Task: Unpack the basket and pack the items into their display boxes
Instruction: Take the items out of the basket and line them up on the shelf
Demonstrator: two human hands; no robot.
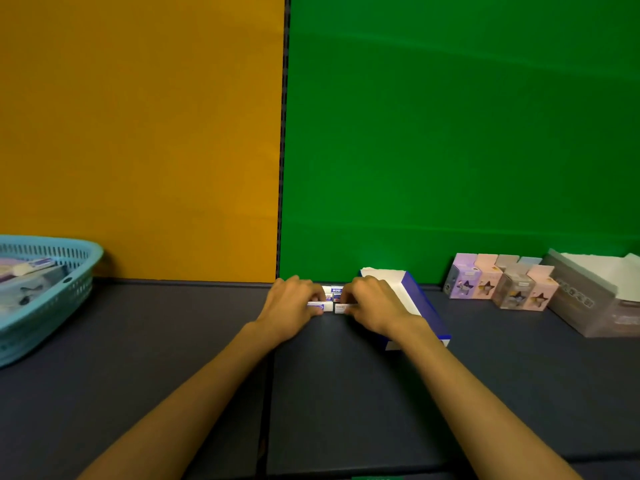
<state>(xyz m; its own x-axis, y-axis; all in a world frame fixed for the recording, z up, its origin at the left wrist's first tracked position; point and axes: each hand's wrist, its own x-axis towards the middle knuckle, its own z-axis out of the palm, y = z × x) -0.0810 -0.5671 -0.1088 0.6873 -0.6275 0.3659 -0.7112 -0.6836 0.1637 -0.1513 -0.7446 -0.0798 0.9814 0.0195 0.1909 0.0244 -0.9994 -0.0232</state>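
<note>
Both hands are out on the dark table [138, 341], close together at the back wall. Left hand [294, 306] is pinched on a small white eraser [317, 305], right hand [372, 304] on another [341, 308], the two nearly end to end, with more erasers [333, 292] bunched just behind (count unclear). A blue box [420, 303] lies open beside the right wrist. Far left, a teal basket [52, 306] holds items. Off right, pastel boxes [498, 282] stand beside a grey box [588, 299].
</note>
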